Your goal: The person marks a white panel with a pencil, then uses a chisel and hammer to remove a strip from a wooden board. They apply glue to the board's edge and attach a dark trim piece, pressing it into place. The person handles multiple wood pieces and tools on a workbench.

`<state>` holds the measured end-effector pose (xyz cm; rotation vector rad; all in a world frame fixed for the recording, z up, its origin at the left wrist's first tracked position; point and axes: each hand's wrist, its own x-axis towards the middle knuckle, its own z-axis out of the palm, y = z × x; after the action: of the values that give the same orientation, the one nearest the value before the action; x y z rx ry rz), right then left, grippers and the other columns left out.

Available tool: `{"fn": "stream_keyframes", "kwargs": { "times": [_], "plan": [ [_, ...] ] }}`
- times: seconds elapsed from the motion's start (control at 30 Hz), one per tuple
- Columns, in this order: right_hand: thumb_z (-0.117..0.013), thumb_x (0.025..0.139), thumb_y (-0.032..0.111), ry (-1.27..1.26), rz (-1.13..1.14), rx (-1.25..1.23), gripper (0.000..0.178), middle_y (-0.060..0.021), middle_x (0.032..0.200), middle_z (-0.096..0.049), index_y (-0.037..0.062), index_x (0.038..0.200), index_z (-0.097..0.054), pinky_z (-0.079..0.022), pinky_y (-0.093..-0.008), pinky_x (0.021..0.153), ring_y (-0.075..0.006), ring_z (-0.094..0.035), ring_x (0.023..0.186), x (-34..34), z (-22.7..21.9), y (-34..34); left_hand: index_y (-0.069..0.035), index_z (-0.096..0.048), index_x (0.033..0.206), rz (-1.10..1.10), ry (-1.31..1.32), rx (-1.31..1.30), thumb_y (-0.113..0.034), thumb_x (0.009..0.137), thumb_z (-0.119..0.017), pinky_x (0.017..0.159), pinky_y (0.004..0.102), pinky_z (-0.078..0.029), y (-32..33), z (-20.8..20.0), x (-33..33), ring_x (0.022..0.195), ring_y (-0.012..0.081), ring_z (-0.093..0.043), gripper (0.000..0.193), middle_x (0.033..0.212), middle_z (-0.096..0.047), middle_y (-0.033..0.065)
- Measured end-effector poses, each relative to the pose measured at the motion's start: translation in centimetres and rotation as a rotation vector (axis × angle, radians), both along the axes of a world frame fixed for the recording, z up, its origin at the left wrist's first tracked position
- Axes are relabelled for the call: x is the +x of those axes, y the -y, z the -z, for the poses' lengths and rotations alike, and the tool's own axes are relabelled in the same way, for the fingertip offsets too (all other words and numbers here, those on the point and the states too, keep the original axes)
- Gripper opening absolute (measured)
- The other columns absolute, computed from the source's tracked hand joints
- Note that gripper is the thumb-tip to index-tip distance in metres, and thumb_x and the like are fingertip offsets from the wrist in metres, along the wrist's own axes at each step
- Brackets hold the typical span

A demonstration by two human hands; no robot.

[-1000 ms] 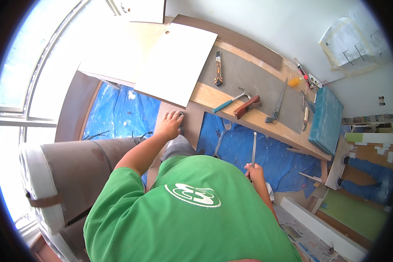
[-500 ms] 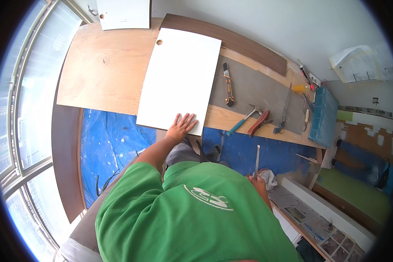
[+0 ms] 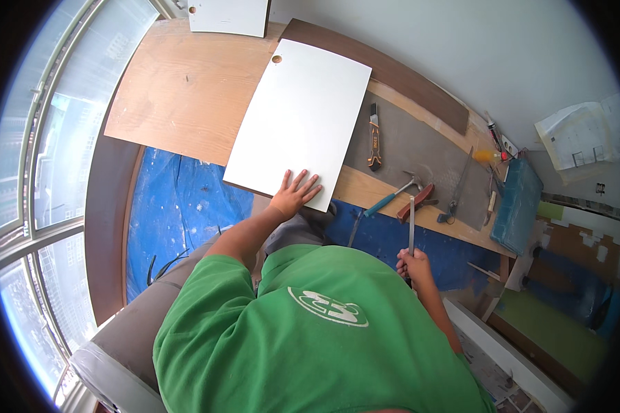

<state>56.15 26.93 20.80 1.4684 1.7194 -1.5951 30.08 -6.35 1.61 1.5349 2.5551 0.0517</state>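
1. The white panel lies on the wooden desk in front of me.
2. My hands are apart: my left hand rests flat, fingers spread, on its near edge.
3. My right hand grips a thin metal bar, pointing upward.
4. Right of the panel lie a utility knife and teal-handled hammer.

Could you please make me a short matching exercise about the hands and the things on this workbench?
Column one:
1. Left hand
2. Right hand
3. Hammer
4. Case

Column two:
A. At the right end of the workbench
B. Closed around a narrow metal bar
C. Fingers spread on the white panel
D. Has a teal handle and a metal head

Right pairs: 1-C, 2-B, 3-D, 4-A.
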Motion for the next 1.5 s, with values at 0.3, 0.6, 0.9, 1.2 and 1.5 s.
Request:
{"fn": "stream_keyframes", "kwargs": {
  "times": [0.3, 0.6, 0.9, 1.2, 1.5],
  "plan": [
    [-0.070, 0.101, 0.029, -0.194, -0.003, -0.210, 0.025, -0.0032, 0.058, -0.050, 0.0051, 0.105, -0.065, -0.037, -0.0318, 0.043, -0.0166, -0.048, 0.045, -17.6, 6.8, 0.3, -0.028, -0.034, 0.165, 0.001, -0.038, 0.038, -0.021, 0.099, -0.054, 0.126, 0.0695, -0.021, 0.0, -6.9, -0.2, 0.158, 0.0346, -0.029, 0.070, 0.172, -0.032, 0.0015],
    [-0.073, 0.097, 0.053, -0.401, 0.268, -0.219, 0.050, -0.0060, 0.073, -0.064, 0.0047, 0.105, -0.066, -0.035, -0.0309, 0.045, -0.0130, -0.046, 0.049, -31.3, 10.2, 1.6, -0.018, -0.043, 0.161, 0.039, -0.157, 0.089, -0.021, 0.098, -0.055, 0.125, 0.0637, -0.029, -0.8, -16.2, -2.2, 0.154, 0.0328, -0.038, 0.064, 0.166, -0.044, 0.0030],
    [-0.085, 0.090, 0.033, -0.353, 0.078, -0.163, 0.032, -0.0027, 0.077, -0.063, 0.0086, 0.089, -0.064, -0.037, -0.0352, 0.048, -0.0177, -0.053, 0.054, -35.3, 11.1, 3.4, -0.020, -0.042, 0.162, 0.014, -0.075, 0.152, -0.017, 0.096, -0.055, 0.125, 0.0656, -0.027, 0.2, -15.7, -2.1, 0.154, 0.0329, -0.037, 0.066, 0.168, -0.041, 0.0027],
    [-0.082, 0.088, 0.027, -0.519, -0.272, 0.140, 0.030, -0.0029, 0.075, -0.063, 0.0019, 0.088, -0.066, -0.040, -0.0322, 0.052, -0.0127, -0.055, 0.062, -37.4, -0.9, 7.8, -0.020, -0.030, 0.167, -0.318, 0.103, 0.417, -0.007, 0.084, -0.066, 0.126, 0.0590, -0.028, 1.8, -14.9, 0.8, 0.157, 0.0337, -0.031, 0.090, 0.174, -0.029, 0.0055],
    [-0.080, 0.082, 0.038, -0.541, -0.857, 0.710, 0.041, -0.0146, 0.075, -0.070, -0.0016, 0.089, -0.073, -0.055, -0.0404, 0.071, -0.0246, -0.069, 0.070, -42.7, -9.5, 13.7, 0.005, -0.023, 0.161, -0.390, 0.121, 0.905, -0.008, 0.069, -0.080, 0.124, 0.0565, -0.032, -2.1, -15.1, 1.7, 0.151, 0.0489, -0.035, 0.109, 0.168, -0.027, 0.0303]
  ]
}}
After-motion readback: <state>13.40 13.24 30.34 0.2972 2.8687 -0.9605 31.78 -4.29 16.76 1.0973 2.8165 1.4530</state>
